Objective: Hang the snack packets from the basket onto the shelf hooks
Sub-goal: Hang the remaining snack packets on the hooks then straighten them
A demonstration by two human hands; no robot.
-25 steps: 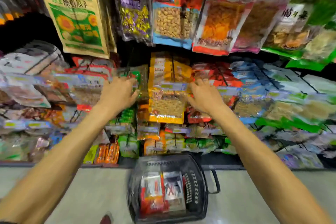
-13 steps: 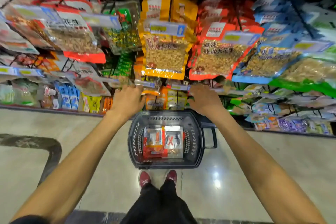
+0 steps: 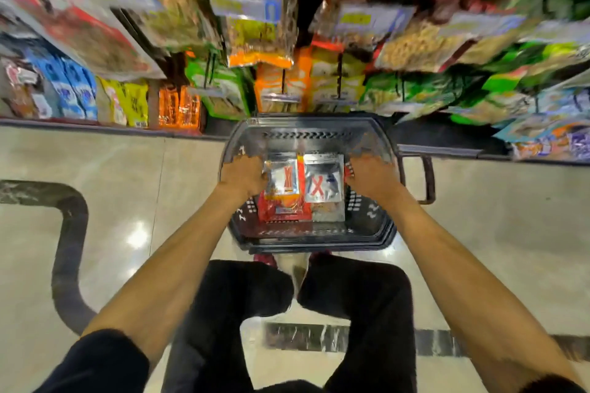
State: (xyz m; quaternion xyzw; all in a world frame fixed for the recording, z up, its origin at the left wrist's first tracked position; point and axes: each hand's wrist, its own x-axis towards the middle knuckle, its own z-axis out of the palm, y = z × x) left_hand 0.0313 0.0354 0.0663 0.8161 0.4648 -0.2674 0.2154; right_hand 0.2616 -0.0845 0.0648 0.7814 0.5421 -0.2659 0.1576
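Note:
A dark plastic basket point(image 3: 306, 234) stands on the floor below the shelves, in front of my feet. Inside it lie a red and silver snack packet point(image 3: 284, 191) and, beside it, a silver packet with a red X point(image 3: 324, 187). My left hand point(image 3: 244, 177) is down in the basket, fingers curled against the left edge of the red and silver packet. My right hand point(image 3: 372, 177) is at the right edge of the silver packet. Blur hides whether either hand has a grip. Hooks with hanging snack packets point(image 3: 260, 29) fill the shelf above.
The lowest shelf row point(image 3: 137, 105) holds standing packets just behind the basket. The basket's handle point(image 3: 426, 179) sticks out to the right. My dark trouser legs point(image 3: 287, 313) are right behind the basket, on a shiny tiled floor point(image 3: 127, 201).
Both hands have dropped from the hanging packets on the shelf down into the basket, and my view has tilted downward with them.

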